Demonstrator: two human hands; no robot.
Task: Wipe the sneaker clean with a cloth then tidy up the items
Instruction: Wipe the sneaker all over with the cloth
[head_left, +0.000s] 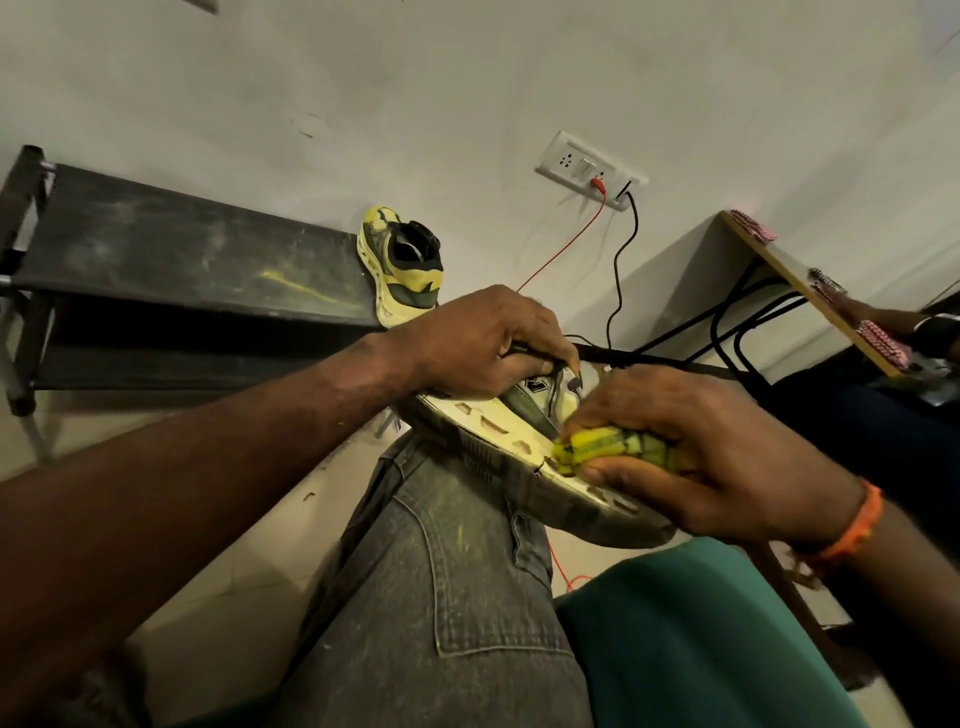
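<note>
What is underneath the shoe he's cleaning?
The sneaker rests on the person's knee in grey jeans. The floor and a red wire show below; the exact contact spot is hidden by the sole.

No legible text, brand name, number or sign is showing anywhere in the head view. A dark emblem is showing on the side of the sneaker (535, 400), beside the fingers of the left hand (483, 343), but its characters are too blurred to read. The wall socket plate (587, 169) is carrying no readable marking.
</note>
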